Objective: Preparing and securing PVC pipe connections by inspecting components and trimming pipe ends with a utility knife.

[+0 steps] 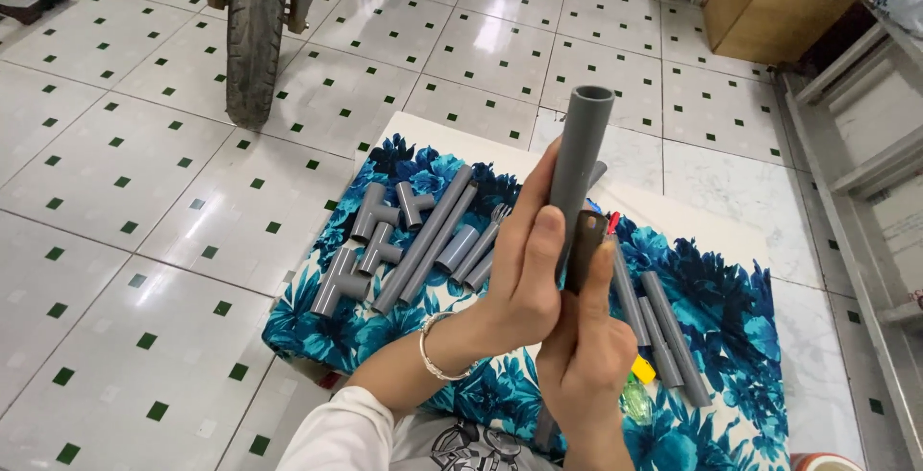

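My left hand [527, 264] is wrapped around a grey plastic pipe [583, 154] that stands nearly upright in front of me. My right hand [586, 356] holds a thin dark strip, like a saw blade [586, 250], pressed against the pipe's side just below my left thumb. A bracelet sits on my left wrist. Beneath the hands lies a blue flower-patterned cloth [731, 308] spread over a low white board.
On the cloth lie several grey pipe lengths [428, 235] and tee and elbow fittings [370, 240] at left, two more pipes [663, 332] at right, and a small yellow and green item [637, 386]. A motorcycle wheel [253, 38] stands on the tiled floor; a wooden cabinet [779, 0] is far right.
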